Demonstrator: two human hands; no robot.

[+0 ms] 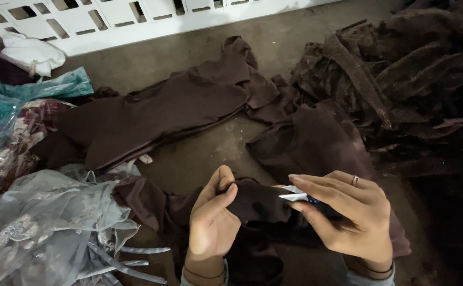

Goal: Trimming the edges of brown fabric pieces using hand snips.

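Observation:
My left hand (213, 217) pinches a fold of a dark brown garment (258, 204) between thumb and fingers. My right hand (348, 212) holds small thread snips (295, 195), whose silvery blades point left at the pinched fold. A ring sits on one finger of the right hand. The garment drapes down over my lap and onto the floor.
Flat brown fabric pieces (157, 114) lie on the concrete floor (199, 159) ahead. A dark heap of similar cloth (401, 79) fills the right. Grey sheer embroidered fabric (46, 228) lies at lower left, teal cloth (35, 90) further left. A white slotted panel (109, 18) runs along the top.

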